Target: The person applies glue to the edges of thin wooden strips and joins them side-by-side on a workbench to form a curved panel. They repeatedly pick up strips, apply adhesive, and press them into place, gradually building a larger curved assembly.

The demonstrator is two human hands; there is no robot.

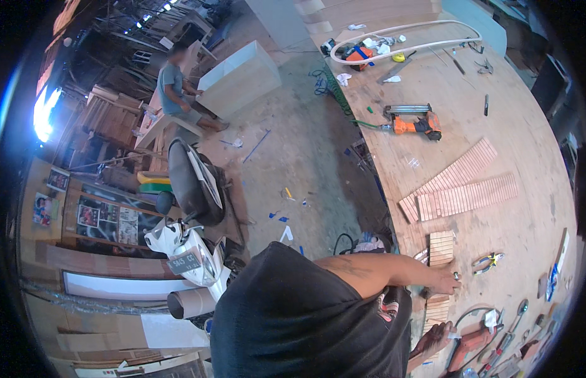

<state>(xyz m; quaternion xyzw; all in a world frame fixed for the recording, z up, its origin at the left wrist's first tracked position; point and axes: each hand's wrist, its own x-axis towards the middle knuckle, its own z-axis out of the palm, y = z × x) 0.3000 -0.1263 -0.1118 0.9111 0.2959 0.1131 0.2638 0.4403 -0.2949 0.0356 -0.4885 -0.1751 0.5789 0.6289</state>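
A slatted wooden strip (441,247) lies along the near side of the workbench, its middle covered by my left hand (443,281). The fingers of that hand are curled closed over the strip, with a small shiny spot at the fingertips. Lower in the picture, my right hand (433,339) is beside the strip's lower end, fingers drawn together near a small pale piece; what they hold is too small to make out. Pliers with yellow and dark handles (488,263) lie just beyond my left hand. A red tool (472,346) rests by my right hand.
Two more slatted strips (449,178) lie crossed on the workbench (519,145), below an orange nail gun (415,125) with a hose. Hand tools line the right edge. A pale hoop (425,22) lies at the back. Left are a parked motorbike (195,258) and another person (173,88).
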